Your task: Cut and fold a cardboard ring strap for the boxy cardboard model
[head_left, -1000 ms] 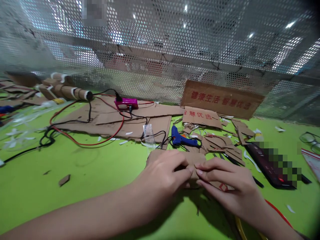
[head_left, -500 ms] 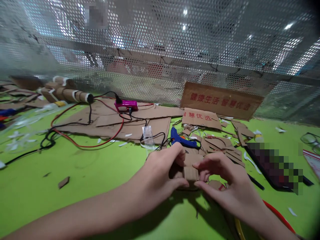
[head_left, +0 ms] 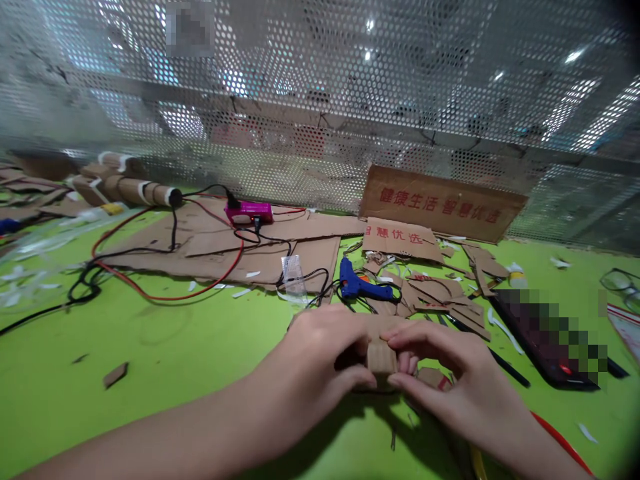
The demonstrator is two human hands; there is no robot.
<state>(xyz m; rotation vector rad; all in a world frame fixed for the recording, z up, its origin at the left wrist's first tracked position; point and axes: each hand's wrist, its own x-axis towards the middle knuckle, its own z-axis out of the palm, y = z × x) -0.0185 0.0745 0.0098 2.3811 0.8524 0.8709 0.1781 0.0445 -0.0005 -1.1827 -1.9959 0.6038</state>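
Both my hands meet at the near middle of the green table. My left hand (head_left: 320, 360) and my right hand (head_left: 450, 380) pinch a small folded piece of corrugated cardboard (head_left: 381, 358) between thumbs and fingers, holding it upright just above a flat cardboard piece (head_left: 385, 325). Much of the folded piece is hidden by my fingers. A blue glue gun (head_left: 361, 287) lies a little beyond my hands.
Large cardboard sheets (head_left: 235, 247) with red and black wires and a pink device (head_left: 249, 212) lie at the back left. Cardboard scraps (head_left: 445, 293), a printed cardboard sign (head_left: 440, 203), a dark phone (head_left: 540, 333) and glasses (head_left: 620, 283) sit right. A perforated metal screen (head_left: 320, 100) closes the far side.
The cardboard piece lay flat under my fingers a second ago. It has since been folded up and raised between both hands, which have drawn closer together.
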